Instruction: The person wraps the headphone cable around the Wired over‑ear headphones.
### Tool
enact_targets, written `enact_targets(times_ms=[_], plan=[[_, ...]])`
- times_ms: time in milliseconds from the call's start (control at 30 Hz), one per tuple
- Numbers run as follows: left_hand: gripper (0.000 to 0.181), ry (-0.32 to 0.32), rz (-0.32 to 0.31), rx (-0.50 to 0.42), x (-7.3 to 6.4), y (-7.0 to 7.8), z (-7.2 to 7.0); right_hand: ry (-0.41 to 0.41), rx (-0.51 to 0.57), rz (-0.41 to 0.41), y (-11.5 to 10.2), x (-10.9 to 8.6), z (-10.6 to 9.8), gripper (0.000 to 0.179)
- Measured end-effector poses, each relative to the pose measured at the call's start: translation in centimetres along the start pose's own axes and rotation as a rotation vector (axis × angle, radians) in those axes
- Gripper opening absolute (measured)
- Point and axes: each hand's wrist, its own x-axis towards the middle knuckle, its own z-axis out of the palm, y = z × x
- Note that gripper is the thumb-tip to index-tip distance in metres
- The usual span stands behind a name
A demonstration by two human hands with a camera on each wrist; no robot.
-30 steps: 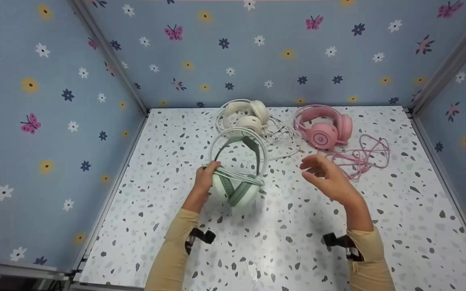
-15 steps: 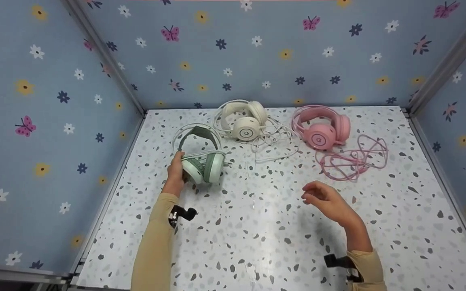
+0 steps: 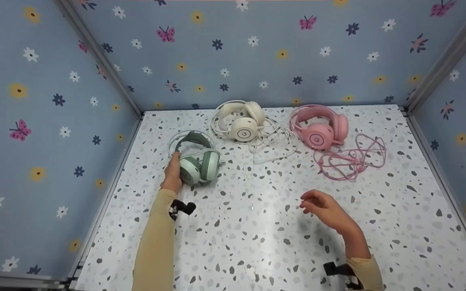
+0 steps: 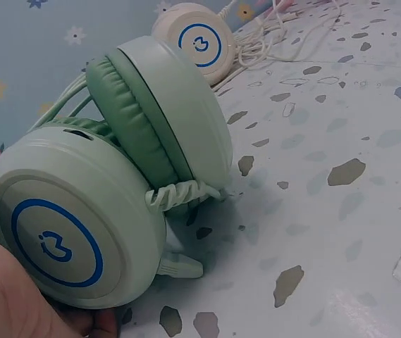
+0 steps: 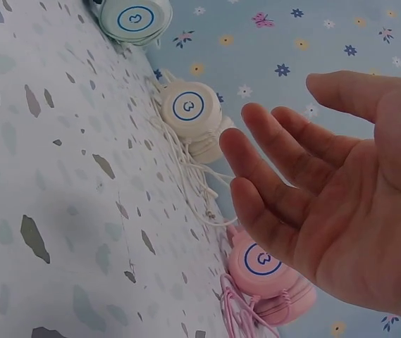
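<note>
Pale green headphones [image 3: 190, 169] rest on the speckled table at the left, their cable wound across the band above the ear cups. My left hand [image 3: 172, 171] grips them by the left ear cup; in the left wrist view the fingertips [image 4: 105, 322] show under that cup. Some of the fingers are hidden behind it. Over the table at the right, my right hand [image 3: 323, 208] hovers with relaxed, slightly bent fingers and holds nothing. White headphones [image 3: 244, 128] and pink headphones [image 3: 318, 135] lie farther back.
A loose white cable [image 3: 275, 139] lies beside the white headphones. Coils of pink cable [image 3: 352, 161] spread in front of the pink pair. Flowered blue panels [image 3: 257, 52] close off the table's back and both sides.
My left hand has carried the green headphones leftward and set them down on the table, left of the white pair. My right hand has drawn back toward me, away from the pink cable.
</note>
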Motion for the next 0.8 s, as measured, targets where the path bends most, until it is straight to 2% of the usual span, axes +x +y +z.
enact_targets(times_ms=[167,267,333,433,500,567,633,700,733,767,800], plan=[[0.090,-0.175,-0.102,-0.133,-0.3,0.9,0.0,0.002,0.024,0.003,0.5,-0.1,0.1,0.024],[0.092,-0.215,-0.151,-0.151,-0.7,1.2,-0.1,-0.012,0.051,0.001,0.9,-0.2,0.3,0.028],[0.090,-0.211,-0.122,-0.132,-1.1,1.5,-0.1,-0.019,0.066,0.001,1.1,-0.3,0.5,0.029],[0.090,-0.142,-0.042,-0.003,-1.4,1.3,-0.1,-0.022,0.081,0.004,1.5,-0.4,0.6,0.028],[0.091,-0.091,0.019,0.120,-1.6,1.2,-0.1,-0.017,0.082,0.021,1.8,-0.4,0.8,0.029],[0.099,-0.035,0.055,0.250,-1.7,0.9,-0.1,0.000,0.067,0.041,2.1,-0.3,0.9,0.029],[0.107,0.016,0.088,0.317,-1.9,0.7,0.1,0.031,0.005,0.065,2.3,-0.2,1.0,0.028],[0.109,0.101,0.130,0.352,-2.4,0.3,0.4,0.070,-0.088,0.084,2.5,-0.1,1.2,0.026],[0.106,0.165,0.174,0.356,-2.8,-0.1,0.6,0.089,-0.139,0.084,2.6,-0.1,1.3,0.025],[0.098,0.237,0.247,0.337,-3.4,-0.5,0.9,0.110,-0.192,0.081,2.8,-0.1,1.4,0.025],[0.088,0.300,0.347,0.319,-4.1,-1.1,1.0,0.134,-0.252,0.079,2.9,-0.2,1.5,0.026]])
